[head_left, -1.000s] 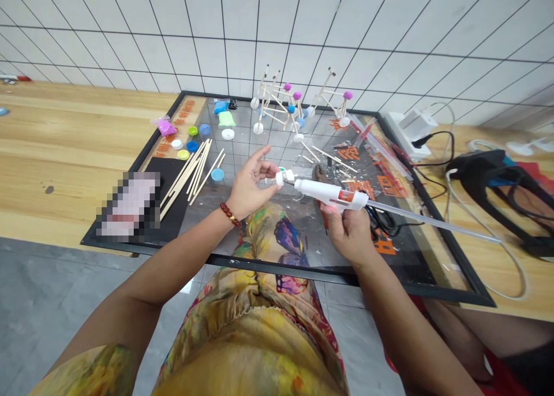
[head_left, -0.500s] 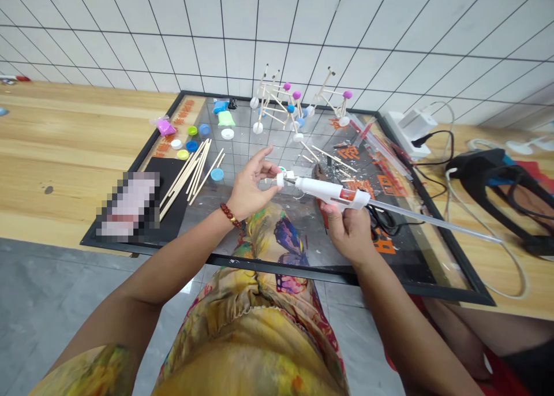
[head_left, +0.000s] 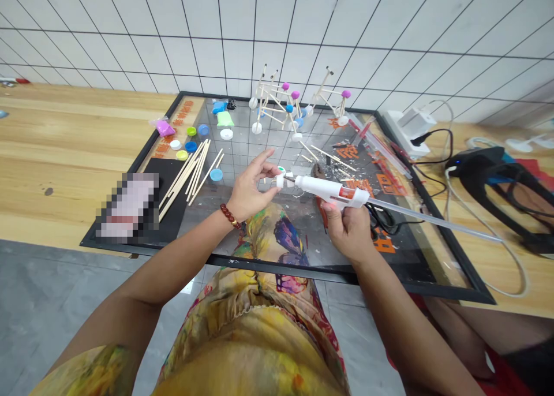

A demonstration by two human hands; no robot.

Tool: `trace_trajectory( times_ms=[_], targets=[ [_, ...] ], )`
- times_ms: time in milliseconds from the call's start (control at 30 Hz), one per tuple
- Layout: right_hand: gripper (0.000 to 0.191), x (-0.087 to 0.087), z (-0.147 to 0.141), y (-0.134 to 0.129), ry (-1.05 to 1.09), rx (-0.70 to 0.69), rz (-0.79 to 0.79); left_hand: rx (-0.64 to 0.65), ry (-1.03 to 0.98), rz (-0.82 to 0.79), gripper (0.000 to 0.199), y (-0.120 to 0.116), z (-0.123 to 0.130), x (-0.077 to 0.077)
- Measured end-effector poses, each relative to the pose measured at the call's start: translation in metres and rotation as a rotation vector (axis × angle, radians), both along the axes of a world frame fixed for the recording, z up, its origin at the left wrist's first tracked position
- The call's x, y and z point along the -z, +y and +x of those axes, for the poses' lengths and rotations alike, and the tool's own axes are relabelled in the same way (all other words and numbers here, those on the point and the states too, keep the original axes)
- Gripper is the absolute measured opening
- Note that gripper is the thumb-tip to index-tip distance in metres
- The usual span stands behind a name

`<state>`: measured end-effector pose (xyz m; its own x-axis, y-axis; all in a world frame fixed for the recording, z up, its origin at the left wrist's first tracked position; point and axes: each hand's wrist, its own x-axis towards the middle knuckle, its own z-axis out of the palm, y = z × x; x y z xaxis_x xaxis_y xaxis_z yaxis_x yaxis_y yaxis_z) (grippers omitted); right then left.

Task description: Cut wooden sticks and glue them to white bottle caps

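Head view: the right hand (head_left: pixel 350 230) is closed around the grip of the white glue gun (head_left: pixel 331 190), with a clear glue stick (head_left: pixel 433 221) projecting from the rear of the gun toward the right. The left hand (head_left: pixel 250 187) pinches a small white cap piece (head_left: pixel 280 180) between thumb and forefinger; the remaining fingers are spread open. Taking the glue gun as the landmark: the cap piece sits directly at its nozzle tip, touching or very nearly so, and the left hand lies just to the left of it. Both are held above the black-framed glass board (head_left: pixel 182 99) that lies on the wooden surface (head_left: pixel 64 148). Risk assessment: the left fingertips (head_left: pixel 273 169) are very near the nozzle, so a slip of either hand could probably bring skin against hot metal or fresh glue. An excess of glue could drip onto the board below or string between parts. The cap piece is gripped only at its edge, so nozzle pressure could twist it out of the pinch. Behind the gun stand stick-and-ball models (head_left: pixel 281 104); to its left lie loose wooden sticks (head_left: pixel 190 171).
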<state>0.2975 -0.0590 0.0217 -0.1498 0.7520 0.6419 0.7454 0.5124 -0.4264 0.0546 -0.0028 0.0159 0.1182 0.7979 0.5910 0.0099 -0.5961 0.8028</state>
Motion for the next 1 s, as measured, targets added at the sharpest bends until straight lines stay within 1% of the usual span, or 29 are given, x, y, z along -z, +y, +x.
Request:
trace_trajectory(
  times_ms=[200,300,367,500,600,667,867,1000],
  targets=[
    [0.032,-0.002,0.0,0.0,0.02,0.018,-0.005,-0.023,0.104,0.049,0.079,-0.002,-0.002,-0.002],
    [0.034,-0.007,-0.001,-0.001,0.064,0.021,-0.023,-0.044,0.086,0.057,0.078,-0.002,-0.002,-0.002],
    [0.034,-0.009,0.0,-0.002,0.109,0.021,-0.032,-0.054,0.044,0.03,0.078,-0.002,-0.001,-0.002],
    [0.032,-0.009,0.0,-0.004,0.174,-0.022,-0.052,-0.045,-0.079,-0.126,0.082,0.001,-0.002,-0.004],
    [0.031,-0.007,0.001,-0.004,0.163,-0.046,-0.043,0.013,-0.172,-0.278,0.086,0.004,-0.005,-0.004],
    [0.031,-0.005,0.001,-0.004,0.135,-0.051,-0.022,0.059,-0.221,-0.353,0.087,0.006,-0.008,-0.004],
    [0.029,-0.004,0.0,-0.003,0.072,-0.031,-0.032,0.148,-0.295,-0.468,0.086,0.007,-0.011,-0.003],
    [0.026,-0.004,0.0,-0.003,0.078,-0.073,-0.041,0.194,-0.373,-0.539,0.086,0.005,-0.009,-0.007]
  ],
)
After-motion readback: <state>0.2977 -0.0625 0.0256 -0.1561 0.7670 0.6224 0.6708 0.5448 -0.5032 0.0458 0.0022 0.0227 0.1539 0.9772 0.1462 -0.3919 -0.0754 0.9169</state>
